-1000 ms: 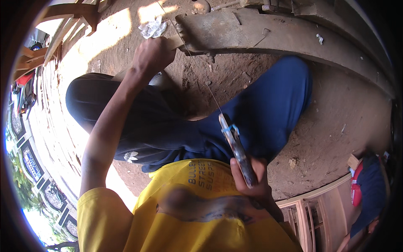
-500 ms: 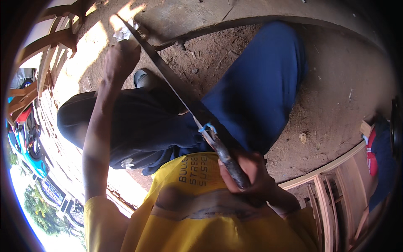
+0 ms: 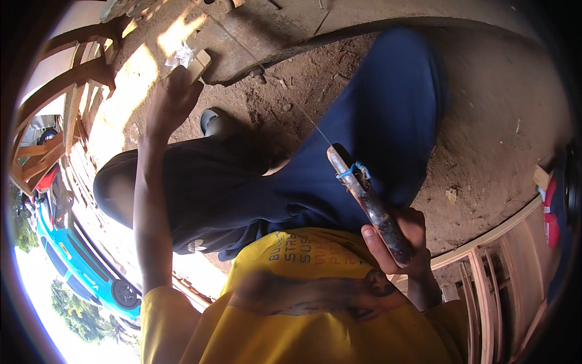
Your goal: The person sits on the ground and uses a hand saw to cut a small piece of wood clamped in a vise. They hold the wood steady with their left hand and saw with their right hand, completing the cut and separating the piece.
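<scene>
In my right hand (image 3: 403,239) is a handsaw (image 3: 371,206) with a straight, dark, worn handle and blue cord tied near its front end. The fingers wrap the handle's rear part over my right thigh. Seen nearly edge-on, the blade is a thin line running up and left; its teeth cannot be made out. My left hand (image 3: 174,100) is stretched out at upper left, closed around a small pale wooden block (image 3: 200,64) whose end sticks out past the fingers. Saw and block are apart.
Bare soil (image 3: 254,100) with wood scraps lies between my legs. Beyond it is a raised slab edge (image 3: 357,30). Wooden frames (image 3: 79,73) stand at left, and another wooden frame (image 3: 485,291) at lower right. A bright blue car (image 3: 79,261) is outside at left.
The saw has moved right, away from my left hand, and its blade has turned from showing its flat side to edge-on. The wooden block now shows in my left hand.
</scene>
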Demonstrator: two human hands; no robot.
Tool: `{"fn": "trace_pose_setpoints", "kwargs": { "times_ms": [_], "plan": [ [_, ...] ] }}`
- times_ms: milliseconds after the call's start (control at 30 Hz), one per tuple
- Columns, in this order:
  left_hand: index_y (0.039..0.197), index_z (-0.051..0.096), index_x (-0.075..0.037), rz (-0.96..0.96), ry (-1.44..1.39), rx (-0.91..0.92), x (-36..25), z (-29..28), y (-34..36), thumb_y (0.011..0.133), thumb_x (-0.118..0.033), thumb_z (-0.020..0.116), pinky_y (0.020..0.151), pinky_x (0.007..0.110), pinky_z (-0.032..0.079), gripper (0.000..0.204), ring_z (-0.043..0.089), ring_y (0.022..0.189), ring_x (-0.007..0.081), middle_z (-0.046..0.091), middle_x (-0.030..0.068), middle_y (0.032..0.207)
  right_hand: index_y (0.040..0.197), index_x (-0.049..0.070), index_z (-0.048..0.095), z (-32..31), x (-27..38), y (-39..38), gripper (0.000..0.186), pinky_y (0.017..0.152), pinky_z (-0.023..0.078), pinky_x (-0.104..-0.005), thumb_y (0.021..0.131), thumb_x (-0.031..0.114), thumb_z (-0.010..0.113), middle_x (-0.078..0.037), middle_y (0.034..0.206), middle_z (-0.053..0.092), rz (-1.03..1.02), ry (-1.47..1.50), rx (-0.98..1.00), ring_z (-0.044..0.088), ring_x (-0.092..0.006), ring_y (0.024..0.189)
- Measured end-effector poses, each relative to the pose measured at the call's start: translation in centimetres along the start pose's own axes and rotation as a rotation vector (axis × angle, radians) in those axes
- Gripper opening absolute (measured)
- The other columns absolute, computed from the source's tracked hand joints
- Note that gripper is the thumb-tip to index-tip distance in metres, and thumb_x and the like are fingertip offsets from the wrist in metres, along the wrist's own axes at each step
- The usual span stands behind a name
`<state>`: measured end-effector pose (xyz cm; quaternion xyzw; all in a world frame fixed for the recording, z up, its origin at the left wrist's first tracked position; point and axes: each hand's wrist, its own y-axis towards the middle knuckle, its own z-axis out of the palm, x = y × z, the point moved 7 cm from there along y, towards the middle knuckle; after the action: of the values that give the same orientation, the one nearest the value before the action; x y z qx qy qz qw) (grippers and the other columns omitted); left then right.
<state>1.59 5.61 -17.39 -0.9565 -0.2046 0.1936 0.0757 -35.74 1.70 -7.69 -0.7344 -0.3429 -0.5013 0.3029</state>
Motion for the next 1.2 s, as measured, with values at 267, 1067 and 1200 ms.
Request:
{"fn": "trace_pose_setpoints", "kwargs": {
  "times_ms": [267, 1067, 1200],
  "plan": [
    [0.102, 0.061, -0.003, 0.072, 0.022, -0.022, -0.6, -1.0, -0.3, 0.079, -0.015, 0.071, 0.064, 0.037, 0.052, 0.028, 0.068, 0.071, 0.0295, 0.067, 0.0171, 0.078, 0.092, -0.005, 0.061, 0.1, 0.1, 1.9, 0.017, 0.045, 0.041, -0.0319, 0.076, -0.002, 0.064, -0.012, 0.069, 0.058, 0.003, 0.0, 0.077, 0.054, -0.0232, 0.049],
    [0.086, 0.069, -0.006, 0.181, -0.171, -0.109, -1.4, -1.3, -2.2, 0.089, -0.041, 0.059, 0.062, 0.041, 0.048, 0.037, 0.06, 0.066, 0.035, 0.06, 0.0165, 0.066, 0.082, -0.004, 0.062, 3.3, 3.3, 3.7, 0.008, 0.042, 0.035, -0.0307, 0.078, 0.003, 0.061, -0.007, 0.055, 0.051, -0.128, -0.087, -0.04, 0.045, -0.017, 0.041],
    [0.085, 0.069, -0.005, 0.224, -0.148, -0.136, -1.1, -1.3, -2.3, 0.089, -0.041, 0.059, 0.061, 0.041, 0.048, 0.038, 0.06, 0.065, 0.0358, 0.06, 0.0176, 0.065, 0.077, -0.002, 0.061, 3.9, 3.0, 4.0, 0.006, 0.041, 0.034, -0.0294, 0.079, 0.003, 0.061, -0.005, 0.052, 0.049, -0.047, -0.03, 0.023, 0.045, -0.0158, 0.039]
  ]
}}
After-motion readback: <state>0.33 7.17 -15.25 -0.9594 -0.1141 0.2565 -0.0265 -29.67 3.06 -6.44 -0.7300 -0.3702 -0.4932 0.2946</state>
